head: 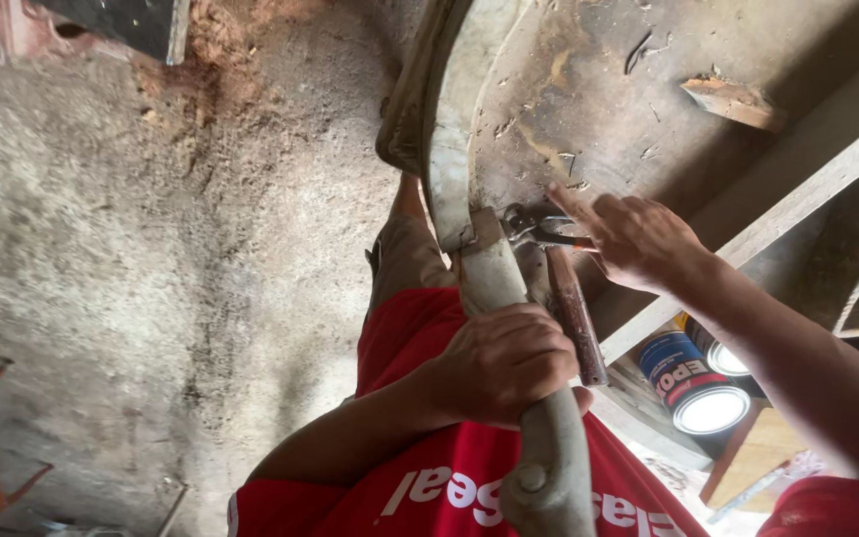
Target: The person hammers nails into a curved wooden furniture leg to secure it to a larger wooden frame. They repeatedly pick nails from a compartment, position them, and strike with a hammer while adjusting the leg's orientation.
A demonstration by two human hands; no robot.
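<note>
Nearest the camera, the left hand (504,363) is wrapped tight around a curved, pale grey wooden piece (549,438), its grip clamped fully on that piece just above a rounded knob at the near end. Beneath the forearm shows a red shirt (449,487) with white lettering, and khaki shorts (405,259) lie beyond it over the bare concrete floor (151,249). The curved piece runs away from the hand and meets a broader, weathered curved rim (444,119) at a joint, where a dark metal clamp-like tool (529,224) sits. A reddish-brown wooden handle (574,313) lies just beside the curved piece, slanting toward the left hand. The right hand (633,239) rests at the tabletop (589,89), fingers spread apart and holding nothing, the forefinger stretched toward the metal tool and touching or nearly touching the stained surface. Under a pale timber rail (807,189), two round tins (693,383) stand side by side on a lower ledge. A torn wood splinter (733,99) lies farther off on the tabletop.
</note>
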